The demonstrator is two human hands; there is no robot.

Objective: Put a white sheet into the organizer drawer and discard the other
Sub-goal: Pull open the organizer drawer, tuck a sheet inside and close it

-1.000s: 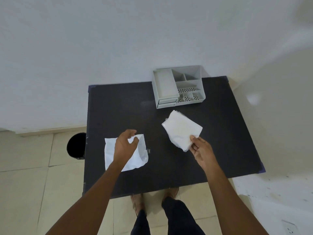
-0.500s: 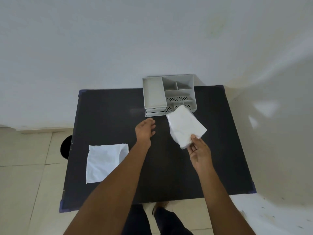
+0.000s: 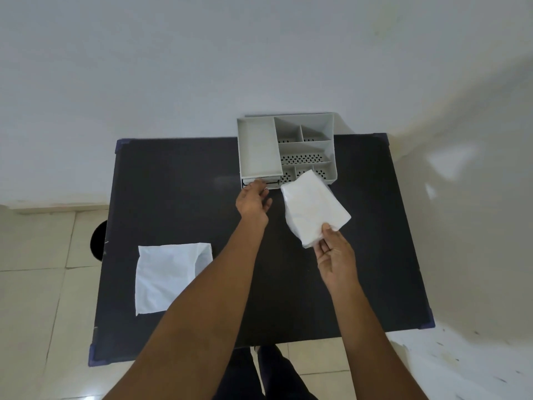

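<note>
A grey organizer (image 3: pixel 305 145) with several compartments stands at the table's far edge. Its drawer front (image 3: pixel 272 181) sits low on its left side. My left hand (image 3: pixel 253 200) reaches to that drawer front, fingertips touching it, fingers apart and nothing held. My right hand (image 3: pixel 334 255) pinches the near corner of a folded white sheet (image 3: pixel 313 207), held up just in front of the organizer's right half. A second white sheet (image 3: pixel 165 275) lies flat on the table's left side, partly covered by my left forearm.
The black table (image 3: pixel 173 183) has purple corner caps. A black bin (image 3: pixel 98 241) stands on the tiled floor beside the table's left edge. A white wall rises right behind the organizer. My legs show below the near edge.
My left hand left the flat sheet and moved forward to the organizer's drawer front. My right hand carried the folded sheet closer to the organizer.
</note>
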